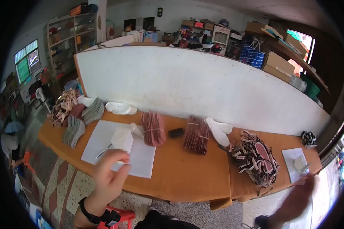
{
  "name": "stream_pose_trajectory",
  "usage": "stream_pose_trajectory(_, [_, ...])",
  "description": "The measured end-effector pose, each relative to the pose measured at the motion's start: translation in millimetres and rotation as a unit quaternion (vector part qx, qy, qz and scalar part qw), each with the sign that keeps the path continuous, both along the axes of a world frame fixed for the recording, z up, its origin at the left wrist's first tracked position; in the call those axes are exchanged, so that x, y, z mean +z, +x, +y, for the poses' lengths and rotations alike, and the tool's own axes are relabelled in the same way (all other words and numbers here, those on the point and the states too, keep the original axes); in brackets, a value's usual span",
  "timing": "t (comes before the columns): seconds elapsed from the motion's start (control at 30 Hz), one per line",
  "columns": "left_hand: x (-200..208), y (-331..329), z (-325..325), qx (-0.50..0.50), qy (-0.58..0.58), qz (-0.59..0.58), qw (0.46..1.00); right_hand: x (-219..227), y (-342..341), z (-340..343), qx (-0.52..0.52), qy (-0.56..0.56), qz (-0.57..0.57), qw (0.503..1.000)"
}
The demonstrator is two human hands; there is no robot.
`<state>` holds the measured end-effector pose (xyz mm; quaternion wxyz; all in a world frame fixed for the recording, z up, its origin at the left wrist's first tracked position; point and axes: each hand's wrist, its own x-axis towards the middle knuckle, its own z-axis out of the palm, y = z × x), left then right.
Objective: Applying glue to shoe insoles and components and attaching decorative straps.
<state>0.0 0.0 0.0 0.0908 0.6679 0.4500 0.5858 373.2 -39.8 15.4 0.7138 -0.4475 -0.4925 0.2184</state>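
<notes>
My left hand [107,177] hovers over the near edge of a white sheet [143,168] on the table, its thumb and index finger curved and apart, with nothing plainly held. Beyond it on that sheet stand a white block-like container [122,139] and a slim metallic tool [103,151]. My right hand [299,195] is raised at the far right, near a smaller white sheet [288,154] bearing a white pot [299,163] with a grey stick-like piece. Motion smears its fingers, so any grip is hidden.
On the brown-covered table [172,171] lie banded reddish insole stacks [153,129], a dark brush-like block [176,133], white soles [218,131], grey sole pieces [74,131] and a strap heap [256,158]. A white partition [187,80] rises behind; a red stool [122,215] stands below.
</notes>
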Motion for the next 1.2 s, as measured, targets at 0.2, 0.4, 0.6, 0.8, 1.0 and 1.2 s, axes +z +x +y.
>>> stream_pose_trajectory(0.2, [-144,-49,58,-0.049,-0.338,0.348,0.873,-166,-23,51,0.151,-0.387,-0.14,0.899])
stream_pose_trajectory(0.4, [-238,-56,70,-0.196,-0.394,0.325,0.837,-233,-84,116,0.204,-0.459,-0.199,0.842])
stream_pose_trajectory(0.6, [-274,-63,82,-0.208,-0.445,0.373,0.787,-266,-162,251,0.261,-0.396,-0.253,0.843])
stream_pose_trajectory(0.8, [-270,-105,65,-0.067,-0.538,0.264,0.798,-245,-190,358,0.108,-0.341,-0.42,0.834])
stream_pose_trajectory(1.0, [-267,-116,14,0.034,-0.442,0.319,0.838,-264,-174,355,0.031,-0.37,-0.639,0.674])
stream_pose_trajectory(1.2, [-263,-94,32,0.063,-0.619,0.221,0.751,-300,-124,364,0.052,-0.269,-0.745,0.608])
